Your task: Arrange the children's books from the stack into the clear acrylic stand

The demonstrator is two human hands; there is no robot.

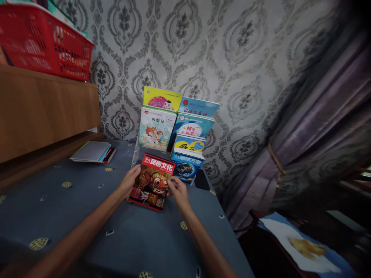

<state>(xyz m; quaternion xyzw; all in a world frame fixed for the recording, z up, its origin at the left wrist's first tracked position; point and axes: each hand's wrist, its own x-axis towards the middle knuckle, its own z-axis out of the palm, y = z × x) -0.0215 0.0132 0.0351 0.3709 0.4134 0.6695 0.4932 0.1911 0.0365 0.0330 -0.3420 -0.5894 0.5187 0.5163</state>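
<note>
A red book with a mask on its cover (pixel 152 182) is held between my two hands, tilted in front of a tiered book stand (pixel 135 156). My left hand (pixel 129 181) grips its left edge, while my right hand (pixel 178 191) has its fingers on the right edge. On the stand, a white book (pixel 157 129) is below a yellow book (pixel 162 99) on the left side. The right side holds a light-blue book (pixel 199 107), a teal book (pixel 193 125), a yellow-and-blue book (pixel 189 143) and a blue book with a globe (pixel 187 166).
A small pile of thin books (pixel 91 151) lies at the left on the dark cloth-covered table (pixel 87 216). A black phone-like object (pixel 202 179) is right of the stand. A red basket (pixel 46 42) sits on a wooden cabinet (pixel 49 112). A curtain (pixel 292 143) hangs at right.
</note>
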